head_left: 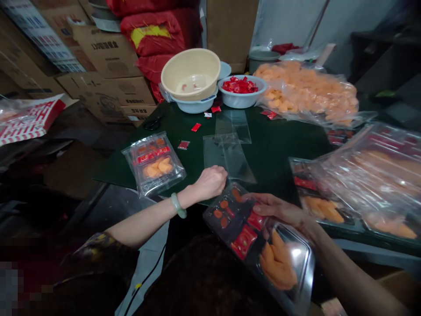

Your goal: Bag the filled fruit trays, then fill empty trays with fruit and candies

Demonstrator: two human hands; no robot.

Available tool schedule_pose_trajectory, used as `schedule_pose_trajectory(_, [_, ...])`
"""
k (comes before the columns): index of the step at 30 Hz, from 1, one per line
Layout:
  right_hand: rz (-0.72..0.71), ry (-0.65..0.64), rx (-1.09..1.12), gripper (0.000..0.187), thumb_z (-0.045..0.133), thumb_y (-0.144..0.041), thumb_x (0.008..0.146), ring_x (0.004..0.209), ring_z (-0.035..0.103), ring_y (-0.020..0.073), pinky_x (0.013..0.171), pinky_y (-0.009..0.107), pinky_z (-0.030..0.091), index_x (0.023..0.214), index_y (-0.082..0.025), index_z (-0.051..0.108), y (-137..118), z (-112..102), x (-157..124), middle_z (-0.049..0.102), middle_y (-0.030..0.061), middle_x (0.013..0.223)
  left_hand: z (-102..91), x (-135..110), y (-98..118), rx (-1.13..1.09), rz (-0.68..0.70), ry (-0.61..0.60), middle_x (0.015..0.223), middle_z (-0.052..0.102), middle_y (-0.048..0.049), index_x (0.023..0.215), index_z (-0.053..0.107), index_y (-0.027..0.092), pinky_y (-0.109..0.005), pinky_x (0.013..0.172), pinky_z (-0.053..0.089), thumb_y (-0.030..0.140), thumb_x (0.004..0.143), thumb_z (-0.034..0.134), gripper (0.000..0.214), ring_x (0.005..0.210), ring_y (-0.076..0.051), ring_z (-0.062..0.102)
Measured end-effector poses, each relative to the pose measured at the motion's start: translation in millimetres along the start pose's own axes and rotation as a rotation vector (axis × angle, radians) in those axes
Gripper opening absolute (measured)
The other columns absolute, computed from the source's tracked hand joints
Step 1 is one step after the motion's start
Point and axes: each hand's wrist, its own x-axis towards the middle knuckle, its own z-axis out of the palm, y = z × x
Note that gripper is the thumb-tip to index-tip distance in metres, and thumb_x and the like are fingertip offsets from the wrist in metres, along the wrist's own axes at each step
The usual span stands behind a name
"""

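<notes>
Cartons (108,52) left of the cream basin (190,61): dark print, some inverted, not securely legible. Sealed tray pack (158,162), near-left of basin: orange pieces, red sachets, brown discs. Basin itself rests in a pale-blue one (194,105). Left hand (212,182), near side of basin, fingers curled into a fist beside clear bags (226,153) on the green bench (279,142); grip on a bag: cannot tell. Blue bowl (243,100), right of basin: heaped red sachets. Right hand (276,208), part-open, holds the edge of a dark compartmented tray (239,219), near-right of basin: brown discs, red sachets, orange pieces, glossy clear plastic.
</notes>
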Motion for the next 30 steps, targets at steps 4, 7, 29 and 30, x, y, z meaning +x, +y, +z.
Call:
schedule_pose_trajectory(4, [0.009,0.009,-0.089,0.046,0.062,-0.026,0.079,0.046,0.064,0.0134,0.04,0.016,0.047,0.121,-0.015,0.046,-5,0,-2,0.069,0.0035,0.075,-11.9,-6,-9,-0.18,0.206,0.023,0.097,0.062,-0.0094,0.081,0.057,0.013,-0.025,0.076,0.047,0.011,0.09,0.032,0.026,0.089,-0.016,0.058])
schedule_pose_trajectory(7, [-0.024,0.088,-0.078,0.064,0.065,-0.027,0.078,0.047,0.064,0.0134,0.043,0.019,0.052,0.133,-0.017,0.034,-7,-2,-10,0.068,0.003,0.076,-19.2,-9,-11,-0.242,0.311,0.065,0.114,0.059,-0.0127,0.087,0.058,0.012,-0.028,0.089,0.045,0.008,0.089,0.033,0.025,0.105,-0.018,0.056])
schedule_pose_trajectory(29, [-0.241,0.418,0.077,0.094,0.077,-0.027,0.063,0.042,0.061,0.0122,0.04,0.02,0.049,0.142,-0.023,0.026,12,-7,-9,0.069,-0.0005,0.075,11.8,-17,-3,-0.419,-0.185,0.26,0.059,0.054,0.0011,0.071,0.057,0.015,-0.021,0.052,0.035,0.015,0.085,0.044,0.019,0.051,-0.009,0.048])
schedule_pose_trajectory(30, [-0.258,0.44,0.103,0.094,0.077,-0.027,0.062,0.042,0.061,0.0118,0.039,0.019,0.048,0.141,-0.023,0.028,15,-5,-10,0.07,-0.0004,0.076,12.4,-19,-1,-0.462,-0.166,0.3,0.06,0.054,0.0012,0.072,0.057,0.015,-0.02,0.052,0.035,0.015,0.086,0.043,0.02,0.052,-0.009,0.049])
